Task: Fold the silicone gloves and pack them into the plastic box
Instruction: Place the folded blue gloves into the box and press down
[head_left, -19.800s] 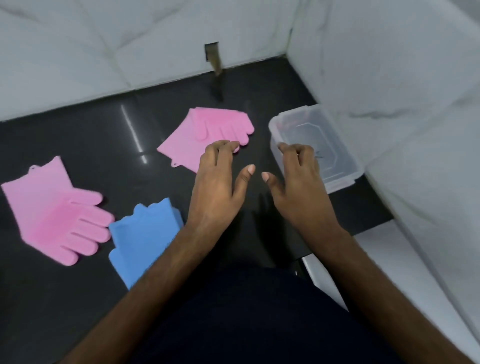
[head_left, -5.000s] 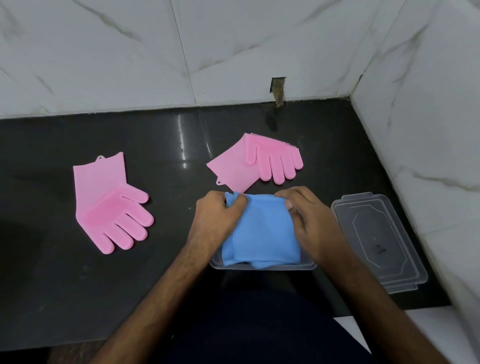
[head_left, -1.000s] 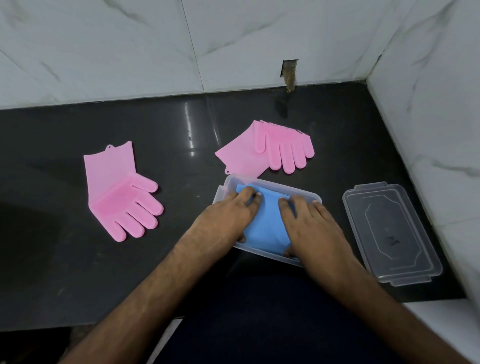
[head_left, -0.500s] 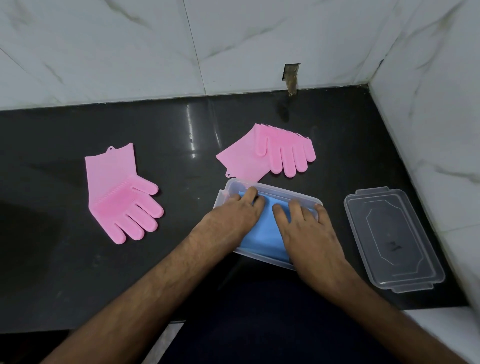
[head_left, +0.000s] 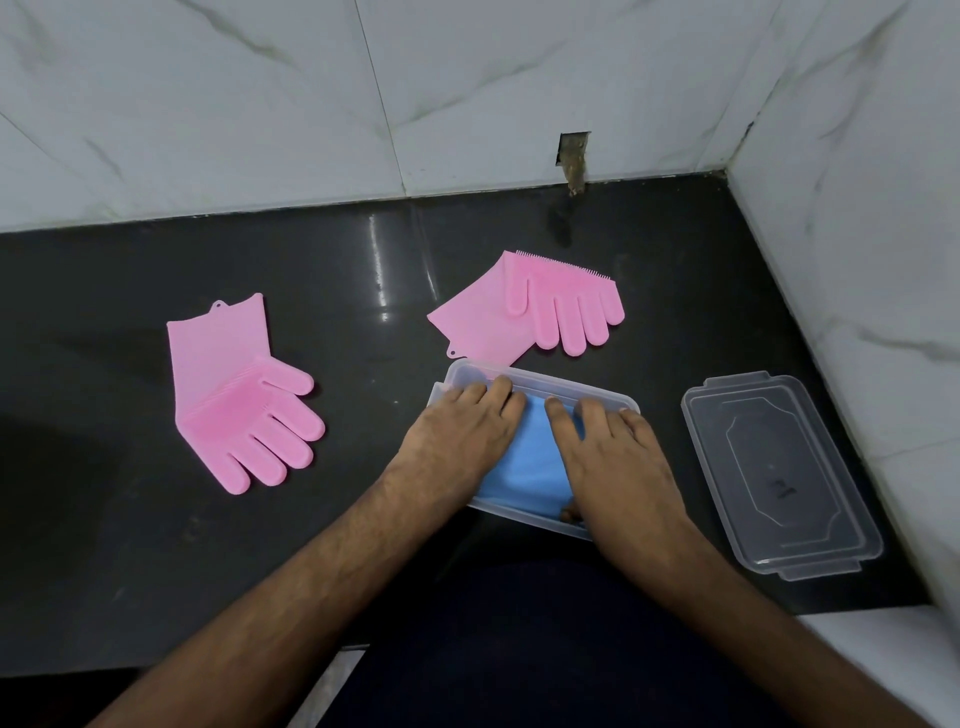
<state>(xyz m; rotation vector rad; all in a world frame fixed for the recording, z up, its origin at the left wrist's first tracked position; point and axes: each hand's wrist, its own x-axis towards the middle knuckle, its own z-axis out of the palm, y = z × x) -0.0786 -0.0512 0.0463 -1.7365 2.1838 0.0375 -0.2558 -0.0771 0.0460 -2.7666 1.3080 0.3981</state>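
Observation:
A clear plastic box (head_left: 550, 383) sits on the black counter near its front edge. A folded blue silicone glove (head_left: 527, 457) lies inside it. My left hand (head_left: 460, 439) and my right hand (head_left: 608, 462) both press flat on the blue glove with straight fingers, side by side. One pink glove (head_left: 244, 395) lies flat and spread out at the left. A second pink glove (head_left: 530, 312), folded over on itself, lies just behind the box and touches its far rim.
The box's clear lid (head_left: 779, 467) lies flat on the black counter (head_left: 337, 291) to the right, close to the white marble side wall (head_left: 857, 208). A marble back wall with a small notch (head_left: 573, 156) bounds the far edge.
Over the last second my hands stayed pressing the blue glove down in the box, with fingers shifting slightly. Five seconds ago they held the blue glove above the box.

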